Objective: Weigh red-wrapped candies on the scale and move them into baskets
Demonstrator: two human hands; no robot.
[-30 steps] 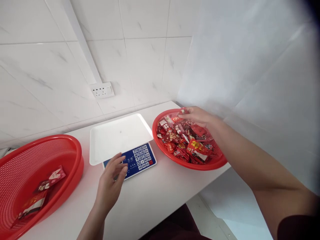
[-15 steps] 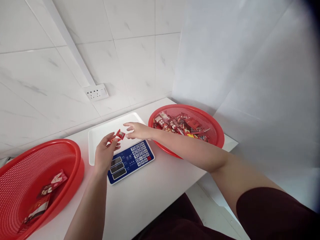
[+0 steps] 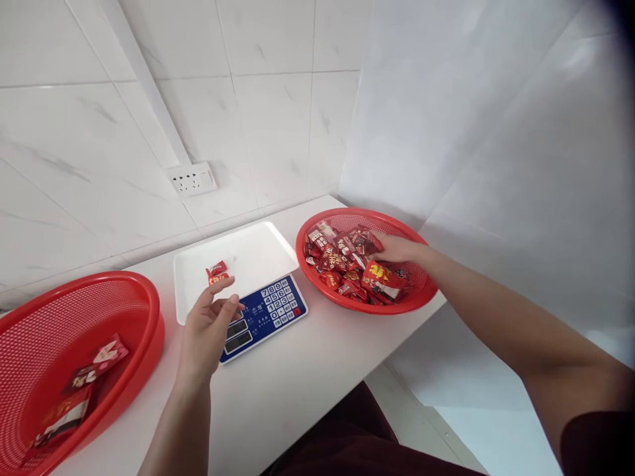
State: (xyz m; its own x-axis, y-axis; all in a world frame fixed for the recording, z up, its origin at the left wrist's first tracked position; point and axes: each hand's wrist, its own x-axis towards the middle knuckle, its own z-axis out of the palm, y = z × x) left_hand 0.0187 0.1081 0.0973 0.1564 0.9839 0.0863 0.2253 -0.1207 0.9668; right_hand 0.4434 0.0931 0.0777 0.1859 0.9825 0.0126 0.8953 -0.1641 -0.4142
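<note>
My left hand [image 3: 211,325] hovers over the near left edge of the weighing scale [image 3: 262,309], thumb and forefinger apart, holding nothing. Just beyond its fingertips, small red candy packets [image 3: 217,270] lie on the scale's white tray [image 3: 248,250]. My right hand [image 3: 394,248] reaches into the right red basket [image 3: 426,291], against the heap of red snack packets [image 3: 342,254]. Its fingertips are hidden among the wrappers, so I cannot see whether they grip one. The scale's blue panel has number keys and dark displays, partly covered by my left hand.
Another red basket [image 3: 153,307] stands on the left with a few packets [image 3: 99,360] at its bottom. All of this rests on a white table [image 3: 317,357] against a tiled wall. A power socket [image 3: 192,179] sits above the scale, and a pale panel rises on the right.
My left hand has let go of the red candy packet, which now lies on the scale's tray, and has drawn back slightly. My right hand has moved from over the scale into the right basket.
</note>
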